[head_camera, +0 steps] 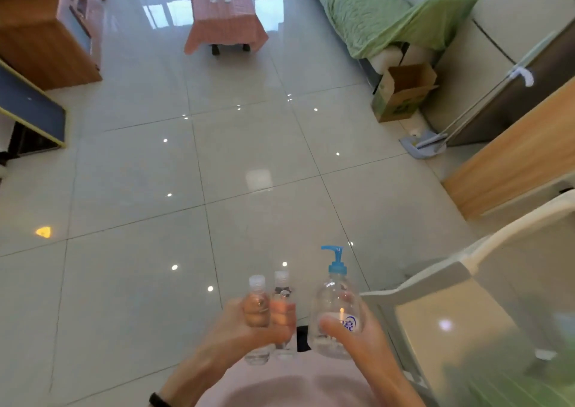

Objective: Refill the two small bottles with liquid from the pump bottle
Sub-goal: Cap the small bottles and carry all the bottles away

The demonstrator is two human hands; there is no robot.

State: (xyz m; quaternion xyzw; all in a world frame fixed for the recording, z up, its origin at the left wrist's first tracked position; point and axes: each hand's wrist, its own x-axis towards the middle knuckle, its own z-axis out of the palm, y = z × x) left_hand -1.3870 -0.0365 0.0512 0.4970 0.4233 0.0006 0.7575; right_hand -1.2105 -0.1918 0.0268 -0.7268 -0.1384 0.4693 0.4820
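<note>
Head view: two capped small bottles [257,297] are clamped together in the left grip [245,332], the pump bottle [331,294] in the right grip [357,338], over tiled floor [249,163]; all should be kept upright and set down before uncapping.

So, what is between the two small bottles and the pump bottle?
In the head view, only a gap: the small bottles and the pump bottle do not touch. Through it show floor tile and an unclear dark patch.
</note>
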